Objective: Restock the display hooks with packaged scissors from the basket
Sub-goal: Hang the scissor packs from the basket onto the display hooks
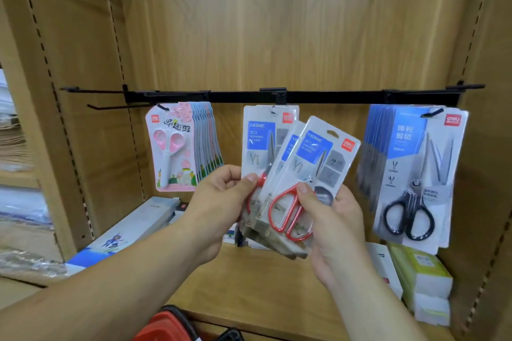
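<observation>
Beneath the black rail (304, 97), left hook: pink scissors packs (171, 147), several deep, hanging upright, blades down.

Shelf below, left: long flat box (130, 230), lying at a slant.

Bottom edge, left of centre: red basket (163, 325), only its rim in view.

Left hand (219, 202): fingers curled behind the rear packs of a held bunch, thumb clamped on their front face.

Middle hook: one red scissors pack (257, 135), hanging upright, blades up, partly hidden by the bunch.

In front of the middle hook, off the rail: held packs (313, 163), red-handled scissors, fanned out. Long axis leans, hang-hole end up and to the right, red handles at the lower end, blades pointing up and right.

Right hand (332, 219): pinches the front pack, thumb on its face just above the handles, fingers behind.

Right hook: black scissors packs (415, 174), several deep, blades up.

Shelf below, right: stacked boxes (424, 277).
</observation>
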Demonstrator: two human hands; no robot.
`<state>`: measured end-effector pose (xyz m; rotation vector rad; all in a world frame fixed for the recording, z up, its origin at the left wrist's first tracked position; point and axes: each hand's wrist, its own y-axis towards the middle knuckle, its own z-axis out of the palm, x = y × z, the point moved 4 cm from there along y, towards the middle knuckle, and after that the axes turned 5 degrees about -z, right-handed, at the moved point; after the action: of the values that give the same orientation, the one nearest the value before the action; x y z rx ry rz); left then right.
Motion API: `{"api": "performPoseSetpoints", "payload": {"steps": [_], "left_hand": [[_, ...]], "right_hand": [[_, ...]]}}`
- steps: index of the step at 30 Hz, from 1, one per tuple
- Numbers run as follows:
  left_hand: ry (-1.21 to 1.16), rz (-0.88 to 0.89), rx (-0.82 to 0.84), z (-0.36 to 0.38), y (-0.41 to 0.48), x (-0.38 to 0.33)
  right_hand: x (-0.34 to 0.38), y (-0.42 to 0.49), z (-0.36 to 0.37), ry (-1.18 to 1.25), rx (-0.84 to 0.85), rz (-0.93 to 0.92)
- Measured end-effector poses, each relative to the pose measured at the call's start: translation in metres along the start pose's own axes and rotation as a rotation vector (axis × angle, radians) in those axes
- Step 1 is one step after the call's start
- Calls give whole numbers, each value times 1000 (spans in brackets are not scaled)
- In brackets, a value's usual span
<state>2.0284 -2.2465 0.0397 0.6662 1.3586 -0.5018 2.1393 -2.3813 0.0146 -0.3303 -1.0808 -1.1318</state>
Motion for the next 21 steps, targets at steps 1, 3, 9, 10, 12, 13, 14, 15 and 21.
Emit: {"api": "performPoseSetpoints", "payload": {"steps": [1,3,9,10,12,13,14,15,21], "left_hand": [[-1,14,-20,-1,4,-2],[19,14,-50,-2,10,-9],[112,-21,-3,5,23,-14],[118,-13,4,7,21,-11],[111,27,2,9,17,-3],[102,48,-5,9,16,-3],[93,55,-15,9,17,-4],[89,49,-25,7,18,-6],[93,-11,-14,0,16,-5]], "right_hand": [[1,2,-2,3,-10,-6],[5,5,-8,-37,-19,-32],[10,4,-14,-141,-13,-86],[11,3,-14,-143,-11,-89],[11,2,-14,-147,-12,-97],[12,3,-14,-150,-12,-102],[12,3,-14,-152,-13,-102],[11,3,-13,-152,-12,-102],[12,3,-7,-127,12,-93]]}}
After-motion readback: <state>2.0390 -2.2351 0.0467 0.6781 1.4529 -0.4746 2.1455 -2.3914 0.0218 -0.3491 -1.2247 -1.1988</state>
